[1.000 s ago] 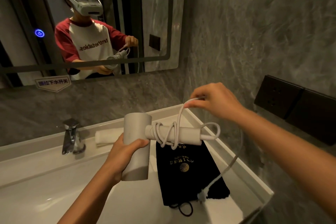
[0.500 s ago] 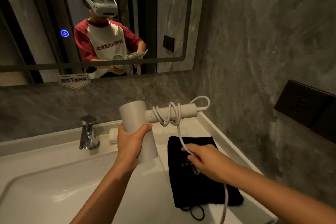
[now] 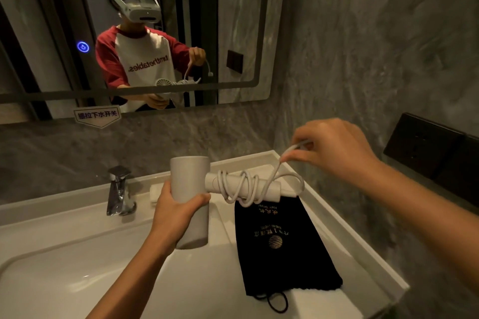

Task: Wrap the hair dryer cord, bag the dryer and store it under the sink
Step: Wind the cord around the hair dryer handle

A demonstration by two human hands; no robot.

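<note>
Head view: left hand [image 3: 172, 211] grips dryer [image 3: 190, 189] barrel; right hand [image 3: 329, 150] raised, pinching cord [image 3: 274, 172].

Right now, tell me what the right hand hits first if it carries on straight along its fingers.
The right hand points left and slightly down, pinching the cord. Straight on, it likely meets the hair dryer first, though depth is unclear.

Left hand [image 3: 176, 211] grips dryer [image 3: 190, 197]; right hand [image 3: 334, 153] pinches cord [image 3: 243, 186] (coiled round handle) above black bag [image 3: 280, 246].
</note>
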